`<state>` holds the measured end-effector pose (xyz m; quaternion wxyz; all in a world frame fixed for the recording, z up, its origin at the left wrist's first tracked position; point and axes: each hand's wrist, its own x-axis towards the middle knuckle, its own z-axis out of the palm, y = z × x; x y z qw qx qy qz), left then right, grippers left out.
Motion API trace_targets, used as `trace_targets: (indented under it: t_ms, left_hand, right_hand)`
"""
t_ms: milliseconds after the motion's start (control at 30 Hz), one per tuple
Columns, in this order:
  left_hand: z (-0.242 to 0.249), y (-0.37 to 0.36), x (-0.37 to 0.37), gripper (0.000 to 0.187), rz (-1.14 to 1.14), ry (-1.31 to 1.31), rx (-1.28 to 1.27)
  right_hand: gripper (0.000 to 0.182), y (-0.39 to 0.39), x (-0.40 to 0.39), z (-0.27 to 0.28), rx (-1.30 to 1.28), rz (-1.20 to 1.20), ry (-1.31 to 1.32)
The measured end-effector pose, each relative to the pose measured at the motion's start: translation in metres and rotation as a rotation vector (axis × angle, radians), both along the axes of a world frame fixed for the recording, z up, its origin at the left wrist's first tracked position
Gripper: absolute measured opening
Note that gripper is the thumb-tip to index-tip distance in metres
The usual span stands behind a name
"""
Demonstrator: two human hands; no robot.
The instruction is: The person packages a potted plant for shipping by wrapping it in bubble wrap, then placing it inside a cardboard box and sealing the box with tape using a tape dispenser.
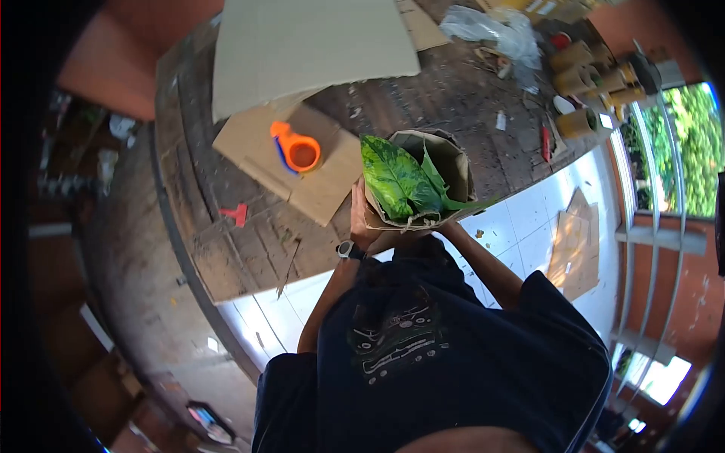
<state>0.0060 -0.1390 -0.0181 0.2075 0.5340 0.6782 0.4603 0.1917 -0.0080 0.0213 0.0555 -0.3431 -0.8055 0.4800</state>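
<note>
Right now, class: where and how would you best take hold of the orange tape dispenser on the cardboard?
Grip the orange tape dispenser by its narrow handle end, the part pointing toward the large cardboard sheet, coming from above. It lies flat on the cardboard piece, its round roll end looks wider, and nothing touches it.

Both hands [361, 219] raised together, grips closed.

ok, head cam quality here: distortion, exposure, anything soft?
Head view: strong fisheye, the round wooden table edge bows and black vignette fills the corners. Window area at right is blown out bright, while the left floor sits in deep shadow. The variegated leaf in its brown paper wrap, held by both hands (left hand), is sharp and evenly lit; the orange tape dispenser is crisp too.
</note>
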Motion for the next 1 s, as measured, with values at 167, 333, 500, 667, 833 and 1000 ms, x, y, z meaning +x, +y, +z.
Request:
trace_targets:
  t_ms: [167,333,500,667,833,1000]
  left_hand:
    - [-0.002,0.043,0.012,0.079,-0.156,-0.183,-0.227]
    - [0.015,0.037,-0.008,0.053,-0.092,-0.067,-0.214]
    - [0.232,0.043,0.007,0.033,0.486,-0.305,-0.036]
    - [0.337,0.061,0.068,0.033,0.244,0.165,-0.206]
    - [0.333,0.088,0.096,0.035,0.135,0.46,-0.284]
    - [0.323,0.093,0.087,0.038,-0.084,0.431,-0.561]
  right_hand:
    - [0.101,0.037,0.014,0.027,0.115,-0.032,0.192]
    - [0.114,0.076,0.046,0.084,0.049,0.057,0.277]
    - [0.094,0.11,0.079,0.254,0.11,0.16,0.481]
    - [0.044,0.117,0.049,0.265,0.308,0.428,0.39]
    - [0.011,0.144,0.008,0.271,0.49,0.694,0.415]
    - [0.002,0.146,-0.024,0.26,0.877,0.881,0.37]
